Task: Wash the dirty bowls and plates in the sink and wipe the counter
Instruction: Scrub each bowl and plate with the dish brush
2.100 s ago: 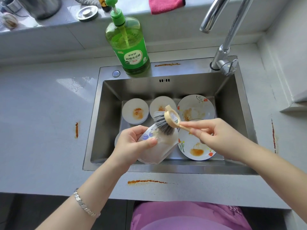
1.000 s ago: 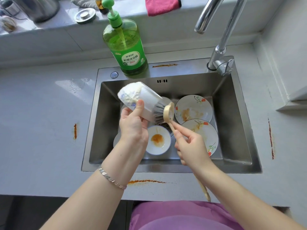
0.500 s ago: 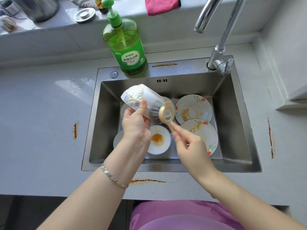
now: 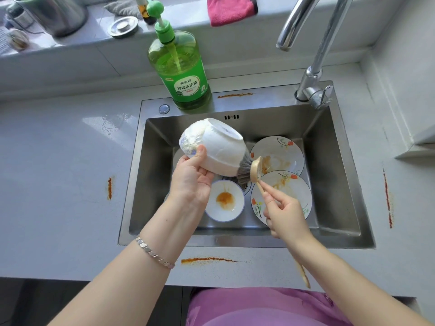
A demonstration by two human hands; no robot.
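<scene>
"Where's the bowl point(image 4: 216, 149) just now?"

"Up over the sink point(image 4: 153, 175), soapy, tipped foot-upward. The left hand point(image 4: 191, 177) has its fingers point(image 4: 207, 177) and thumb curled round the wall."

"And the brush point(image 4: 247, 168)?"

"Right hand point(image 4: 284, 217) pinches the handle, which runs back toward the person. The bristles touch the bowl's right side near the rim, so I'd guess the next stroke goes leftward."

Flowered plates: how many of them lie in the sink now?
2. One plate lies at the back right of the sink; the other plate lies just in front of it, partly behind the right hand. The left hand and the bowl that it holds may hide more.
</scene>
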